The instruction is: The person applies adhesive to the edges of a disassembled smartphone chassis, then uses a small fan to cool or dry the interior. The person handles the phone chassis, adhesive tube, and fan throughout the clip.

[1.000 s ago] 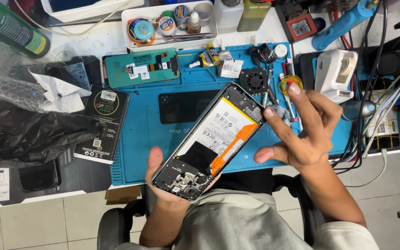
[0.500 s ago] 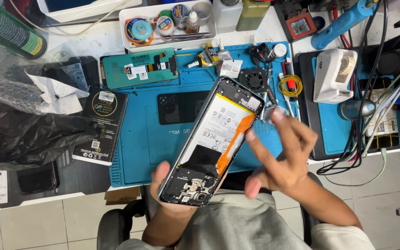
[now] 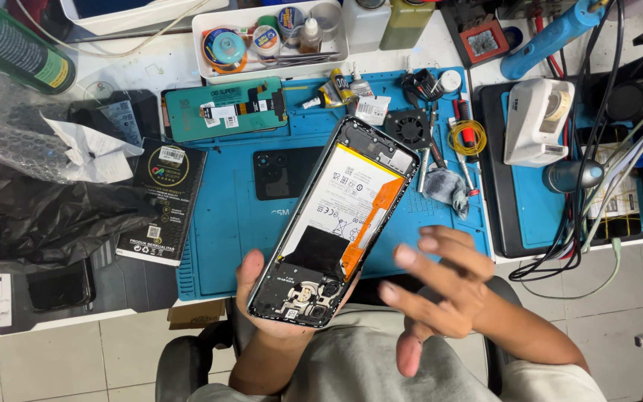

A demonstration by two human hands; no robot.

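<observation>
Left hand point(image 3: 273, 305) palm up, rising from the bottom of the view, forearm bent in from the lap. Fingers and thumb clamped round the lower end of an opened phone point(image 3: 336, 219), back cover off, held tilted with its top end pointing up and to the right, above the blue work mat point(image 3: 225, 223). Inside the phone: a white battery point(image 3: 347, 197), an orange flex strip point(image 3: 370, 219) along its right edge, a dark board section at the lower end near the palm.

Right hand point(image 3: 440, 286) just beside the phone's lower right edge, not touching it as far as can be told. Fingers spread apart and loosely curled, palm turned toward the phone, holding nothing; slightly blurred. Forearm running off toward the lower right corner.

On the counter point(image 3: 150, 63) beyond the phone: a teal screen panel point(image 3: 225, 108) at the mat's upper left, a small black fan point(image 3: 409, 128) just beside the phone's top end, a coil of yellow wire point(image 3: 467, 138) near it, a grey cloth point(image 3: 444, 186) right of the phone. White tray point(image 3: 269, 33) of small jars above the mat. Black flat box point(image 3: 161, 201) left of the mat, crumpled black plastic bag point(image 3: 31, 219) further left.
</observation>
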